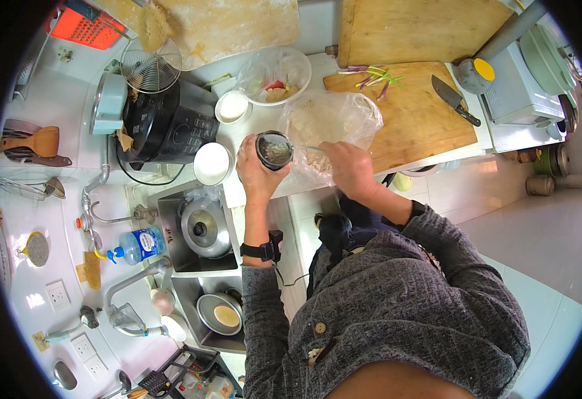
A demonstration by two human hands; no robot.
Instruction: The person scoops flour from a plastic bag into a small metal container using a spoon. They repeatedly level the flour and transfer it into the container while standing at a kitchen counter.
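My left hand (257, 172) is wrapped around a small dark round container (274, 150), tilted so its opening faces me. Greyish-green matter, too unclear to name, shows inside it. A thin utensil (311, 147), perhaps a spoon handle, extends from my right hand (352, 168) toward the container's rim; its far end cannot be made out. Both hands are over a clear plastic bag (358, 110) that lies open on the white counter. Pale, flour-like clumps (321, 162) are in the bag, partly covered by my right hand.
A wooden cutting board (423, 119) bears scallions (371, 78) and a kitchen knife (453, 99). Two white bowls (212, 163) and a plastic-lined basin (298, 62) stand near a black electric cooker (166, 124). Left of me, a sink (164, 224) holds a lidded pot (191, 214).
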